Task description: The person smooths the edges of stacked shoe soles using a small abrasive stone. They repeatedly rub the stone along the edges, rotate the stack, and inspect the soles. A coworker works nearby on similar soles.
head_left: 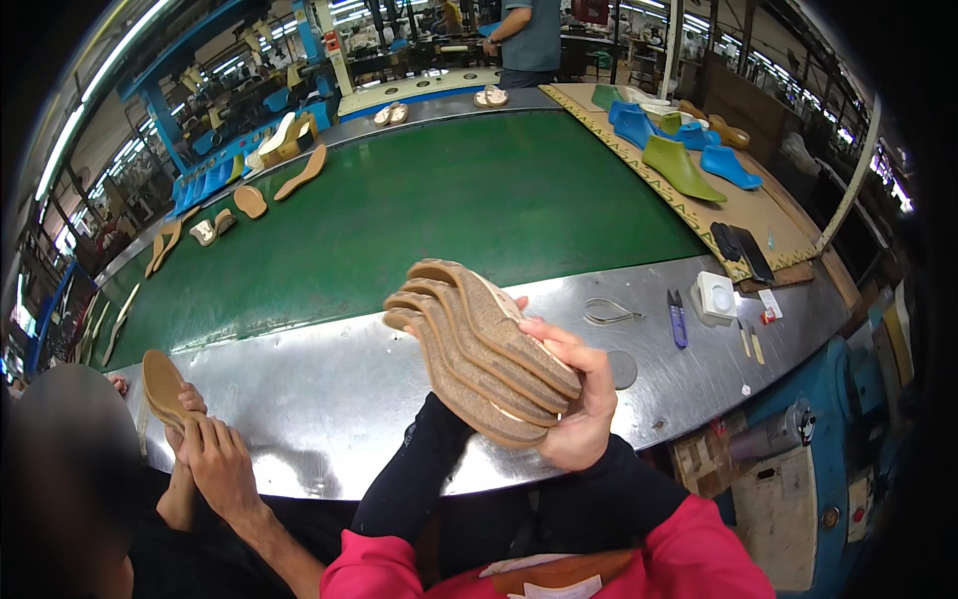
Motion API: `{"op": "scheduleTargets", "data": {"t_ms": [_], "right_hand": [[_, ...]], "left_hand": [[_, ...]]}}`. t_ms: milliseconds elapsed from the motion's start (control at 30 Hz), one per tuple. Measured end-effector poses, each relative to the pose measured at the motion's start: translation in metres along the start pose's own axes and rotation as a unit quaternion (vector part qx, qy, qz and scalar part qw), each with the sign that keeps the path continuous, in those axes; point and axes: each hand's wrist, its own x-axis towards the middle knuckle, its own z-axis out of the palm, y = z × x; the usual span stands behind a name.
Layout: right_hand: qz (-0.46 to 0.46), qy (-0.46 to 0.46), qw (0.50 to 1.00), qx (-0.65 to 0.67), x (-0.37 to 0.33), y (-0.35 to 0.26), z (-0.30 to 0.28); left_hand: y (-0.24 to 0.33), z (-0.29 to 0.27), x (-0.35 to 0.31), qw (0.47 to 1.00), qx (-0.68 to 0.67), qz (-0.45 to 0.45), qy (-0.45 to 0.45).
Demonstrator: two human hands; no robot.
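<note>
Clock directions run from the stack, with 12 o'clock pointing away from the wearer. The green belt (399,210) spreads from 9 to 2 o'clock; the steel worktop (309,374) curves along its near side. Near 8 o'clock, a co-worker's hands (215,454) hold a lone sole (161,381).

The stack (474,349), several brown wavy soles, is held up over the worktop, slanting from 11 to about 5 o'clock. The right hand (584,399) grips it at 4 o'clock, thumb low, fingers over the edge. The soles hide the left hand, so I cannot tell how it grips.

To hold this well, I would keep the curves nested and the pressure even across all the edges. Gaps show between layers toward 11 o'clock, so that end probably needs the firmer support, or the soles may slide apart. Broad finger contact should mark them less than hard fingertips.

Elbow room matters to the right: the white box (715,298) and steel nippers (611,315) lie between 2 and 3, the purple snips (679,321) almost at 3, and the grey disc (623,370) just beside the right hand.
</note>
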Motion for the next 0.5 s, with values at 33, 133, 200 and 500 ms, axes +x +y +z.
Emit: {"op": "scheduleTargets", "data": {"t_ms": [33, 133, 200, 500], "right_hand": [[0.002, 0.008, 1.0, -0.015, 0.003, -0.002, 0.0], [-0.035, 0.01, 0.996, -0.079, 0.016, -0.01, -0.008], [-0.063, 0.01, 0.99, -0.129, 0.023, -0.014, -0.015], [-0.075, -0.007, 0.983, -0.166, 0.014, -0.027, -0.027]], "left_hand": [[-0.002, -0.004, -0.003, 0.996, 0.077, 0.0, -0.041], [-0.008, -0.023, 0.003, 0.962, 0.271, 0.013, 0.043], [-0.008, -0.036, 0.013, 0.963, 0.251, -0.028, 0.097], [-0.001, -0.03, 0.015, 0.867, 0.484, 0.091, 0.075]]}}
